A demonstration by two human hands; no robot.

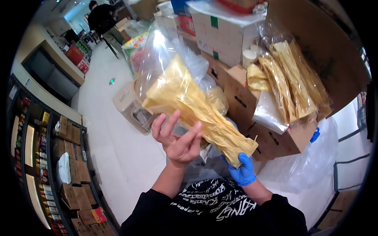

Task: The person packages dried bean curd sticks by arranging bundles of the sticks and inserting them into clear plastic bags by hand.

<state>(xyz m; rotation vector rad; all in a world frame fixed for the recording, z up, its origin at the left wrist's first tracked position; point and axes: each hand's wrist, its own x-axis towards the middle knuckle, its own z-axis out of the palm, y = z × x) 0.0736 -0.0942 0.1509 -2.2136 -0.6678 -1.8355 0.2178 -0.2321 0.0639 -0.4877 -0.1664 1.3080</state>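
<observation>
A long bundle of yellow, wrinkled dried tofu skin (193, 100) slants across the middle of the view, its far end inside a clear plastic bag (151, 51). My right hand (243, 172), in a blue glove, grips the near, narrow end of the bundle. Bare and with its fingers spread, my left hand (179, 143) is up against the bundle's left side, palm turned partly toward me. More bagged tofu skin bundles (289, 80) lie side by side on a cardboard box (289, 137) to the right.
Stacked cartons (222, 37) stand ahead, with a white jar (249, 58) beside the bundles. A beige bin (132, 104) is on the pale floor (106, 137). Shelves of boxes (75, 165) line the left. A person (100, 17) in dark clothes stands far off.
</observation>
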